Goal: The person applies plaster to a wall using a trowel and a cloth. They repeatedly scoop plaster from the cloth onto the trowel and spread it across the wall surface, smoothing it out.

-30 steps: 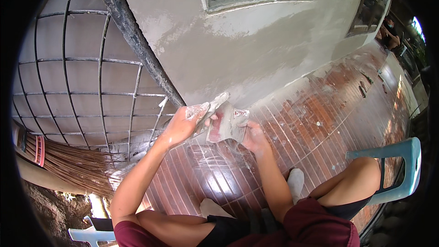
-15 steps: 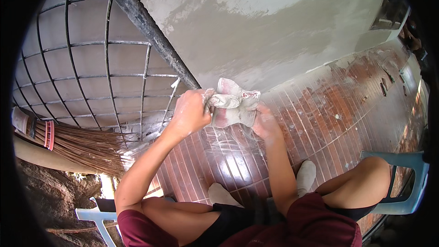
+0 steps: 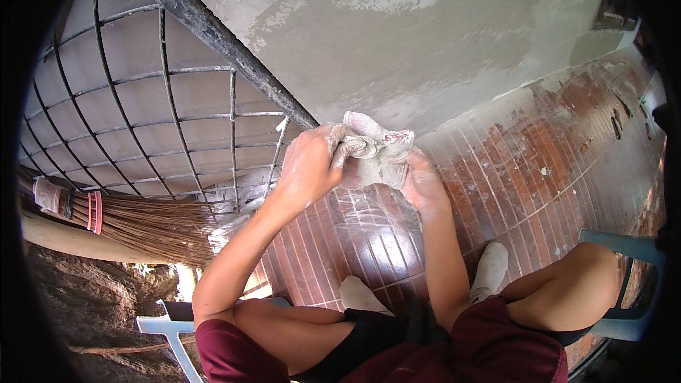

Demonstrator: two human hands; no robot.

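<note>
Plainly, left hand (image 3: 311, 164) curled inward

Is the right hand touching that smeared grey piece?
Touching: the head view shows the right hand holding the smeared grey piece at its right edge.

No text can be read — the red marks (image 3: 397, 139) on the pale smeared sheet (image 3: 379, 171) are too small to tell

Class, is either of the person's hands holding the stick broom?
No: the left hand and right hand are both at grey-smeared flat pieces, apart from the stick broom.
</note>
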